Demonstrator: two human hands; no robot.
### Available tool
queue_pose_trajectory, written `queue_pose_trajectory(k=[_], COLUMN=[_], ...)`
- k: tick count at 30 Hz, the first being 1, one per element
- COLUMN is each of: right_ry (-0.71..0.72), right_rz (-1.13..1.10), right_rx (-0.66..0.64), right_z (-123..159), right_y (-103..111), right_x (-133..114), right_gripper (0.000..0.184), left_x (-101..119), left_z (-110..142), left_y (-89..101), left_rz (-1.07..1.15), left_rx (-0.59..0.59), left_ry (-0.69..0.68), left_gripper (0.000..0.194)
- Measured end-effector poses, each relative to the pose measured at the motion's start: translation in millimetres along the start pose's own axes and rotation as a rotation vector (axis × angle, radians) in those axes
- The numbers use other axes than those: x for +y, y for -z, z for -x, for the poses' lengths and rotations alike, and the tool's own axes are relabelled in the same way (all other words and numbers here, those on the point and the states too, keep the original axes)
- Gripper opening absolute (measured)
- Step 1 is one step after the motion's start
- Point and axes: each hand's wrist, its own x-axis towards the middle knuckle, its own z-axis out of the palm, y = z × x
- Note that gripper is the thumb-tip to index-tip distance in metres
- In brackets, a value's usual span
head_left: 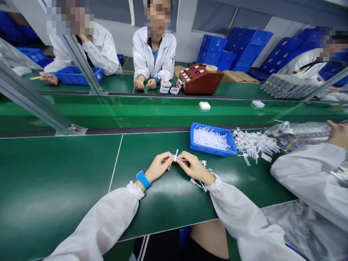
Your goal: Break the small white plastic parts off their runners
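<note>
Found closed: left grip (159, 166), pinching a small white plastic piece (176, 157) between thumb and fingers. Also found closed: right grip (194, 166), gripping the same piece from the opposite side. Held between both, over the middle of the green desk (67, 174), with a narrow end pointing toward the far edge. Noted near the far edge, right of both grips: blue tray (213, 150), filled with white strips (210, 139). Seen just beside the tray, toward the right: loose pile of similar strips (254, 143). Observed beside the right wrist, on the desk: several white branched pieces (195, 182).
</note>
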Motion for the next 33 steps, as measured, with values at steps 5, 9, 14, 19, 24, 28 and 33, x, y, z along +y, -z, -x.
queue_pose_trajectory(k=[5,9,14,19,24,28,33], right_ry=[0.001,-0.027,-0.035,-0.041,-0.020,0.007,-0.008], right_rz=[-0.008,-0.006,-0.012,-0.012,-0.029,-0.043,0.033], right_rx=[-0.012,-0.001,0.001,0.040,0.124,0.247,0.490], right_z=[-0.3,0.0,-0.5,-0.1,1.3,0.2,5.2], right_y=[1.5,1.3,0.1,0.2,1.0,2.4,27.0], right_x=[-1.3,0.6,2.0,1.5,-1.0,-1.4,-0.8], right_gripper=[0.019,0.022,0.023,0.024,0.022,0.020,0.019], left_x=[1.2,2.8,3.6,3.0,3.7,1.2,0.3], left_z=[-0.3,-0.3,-0.8,-0.8,-0.4,-1.5,-4.0], left_y=[0.6,0.2,-0.2,0.3,1.3,3.1,4.7], left_rz=[0.004,0.018,0.030,0.035,0.081,0.172,0.211], left_rx=[-0.004,-0.003,-0.015,0.008,0.041,0.049,0.063], left_ry=[0.004,-0.005,-0.022,-0.017,-0.015,-0.012,0.015], left_gripper=[0.032,0.033,0.032,0.032,0.035,0.039,0.042])
